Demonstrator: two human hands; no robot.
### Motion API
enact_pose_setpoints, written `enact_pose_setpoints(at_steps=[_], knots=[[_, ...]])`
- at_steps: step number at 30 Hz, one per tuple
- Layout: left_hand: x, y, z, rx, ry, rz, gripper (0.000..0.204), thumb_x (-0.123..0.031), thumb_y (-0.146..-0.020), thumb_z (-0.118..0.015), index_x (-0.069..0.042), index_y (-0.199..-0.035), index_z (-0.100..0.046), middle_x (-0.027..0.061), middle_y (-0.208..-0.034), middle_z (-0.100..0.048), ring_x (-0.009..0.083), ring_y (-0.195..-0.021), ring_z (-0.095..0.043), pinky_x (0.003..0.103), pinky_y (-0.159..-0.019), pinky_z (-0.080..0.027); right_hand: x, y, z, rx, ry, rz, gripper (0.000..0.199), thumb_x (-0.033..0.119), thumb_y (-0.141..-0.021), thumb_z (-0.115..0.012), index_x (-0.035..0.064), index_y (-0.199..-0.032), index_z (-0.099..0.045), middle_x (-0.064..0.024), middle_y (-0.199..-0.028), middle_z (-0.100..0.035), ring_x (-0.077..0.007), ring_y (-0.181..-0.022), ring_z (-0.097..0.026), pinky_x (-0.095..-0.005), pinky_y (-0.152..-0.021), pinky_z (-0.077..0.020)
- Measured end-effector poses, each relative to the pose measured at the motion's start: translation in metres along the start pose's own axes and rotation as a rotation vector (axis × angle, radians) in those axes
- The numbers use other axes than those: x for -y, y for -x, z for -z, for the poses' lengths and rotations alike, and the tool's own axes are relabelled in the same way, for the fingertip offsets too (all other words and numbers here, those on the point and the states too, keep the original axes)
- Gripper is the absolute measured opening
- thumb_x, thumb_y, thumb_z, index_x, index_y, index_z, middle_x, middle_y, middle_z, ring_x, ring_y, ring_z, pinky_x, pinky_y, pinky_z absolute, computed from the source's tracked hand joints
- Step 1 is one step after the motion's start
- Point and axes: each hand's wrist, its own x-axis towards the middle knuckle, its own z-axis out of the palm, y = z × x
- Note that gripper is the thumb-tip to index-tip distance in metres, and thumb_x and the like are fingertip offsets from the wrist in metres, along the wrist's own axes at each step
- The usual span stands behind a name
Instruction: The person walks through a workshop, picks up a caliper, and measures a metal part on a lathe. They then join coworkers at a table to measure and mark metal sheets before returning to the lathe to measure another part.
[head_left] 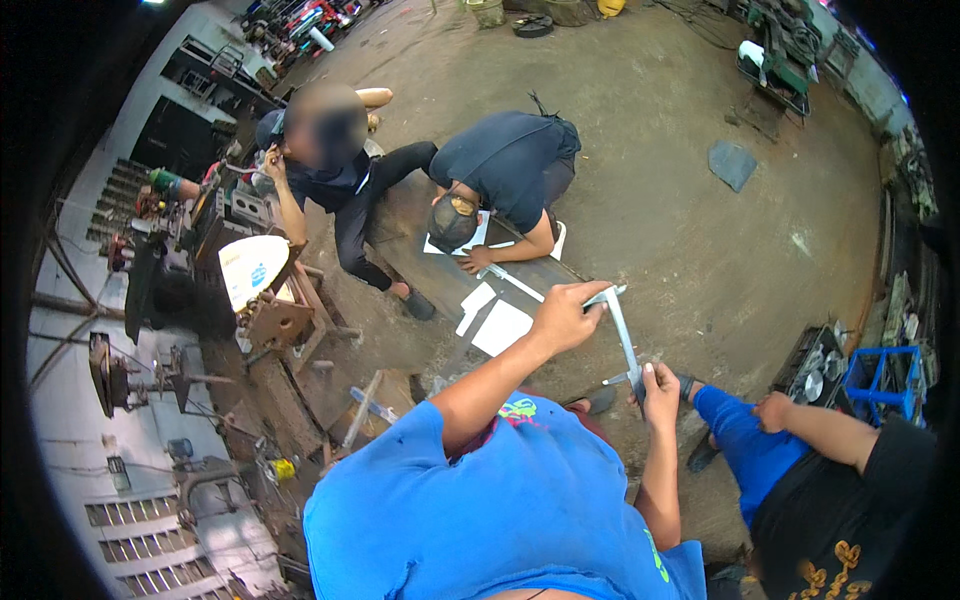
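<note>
A silver caliper [622, 332] is held out in front of my blue shirt, its bar slanting from the far end toward me. My left hand [568, 318] is closed on the jaw at its far end. Lower down, the fingers of my right hand [660, 394] pinch the caliper near its sliding jaw, where part of the slide is covered. Beyond my left hand, a long pale metal strip [516, 282] reaches from the hand of a crouching co-worker [510, 165]; its near end passes behind my hand.
White sheets [502, 328] lie on the floor ahead. A seated person [335, 170] is at far left beside a metal stand [280, 318]. Another person [840, 480] sits close on my right, near a blue crate [884, 384]. A grey flat piece [732, 165] lies on the floor.
</note>
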Motion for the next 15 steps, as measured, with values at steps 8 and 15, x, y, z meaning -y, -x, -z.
enact_pose_setpoints(at_steps=[8,15], knots=[[-0.023,-0.048,-0.051,0.141,-0.089,-0.045,0.033,-0.012,-0.079,-0.070,-0.003,-0.111,-0.069,0.0195,-0.098,-0.071,0.0337,-0.086,-0.069,0.039,-0.075,-0.054,0.012,-0.013,0.071,-0.094,-0.039,-0.028,0.023,0.020,-0.100,-0.056,0.0038,-0.084,-0.058,-0.0030,-0.065,-0.057,-0.0110,-0.050,-0.055,-0.0265,-0.044,-0.0463],[-0.016,-0.129,-0.096,0.151,-0.077,-0.031,0.032,-0.012,-0.081,-0.070,-0.002,-0.111,-0.069,0.0197,-0.105,-0.070,0.0343,-0.097,-0.069,0.039,-0.085,-0.053,0.034,-0.068,0.091,-0.192,-0.086,-0.062,0.024,0.019,-0.097,-0.060,0.0013,-0.081,-0.059,-0.0037,-0.067,-0.058,-0.0110,-0.052,-0.056,-0.0269,-0.044,-0.0471]])
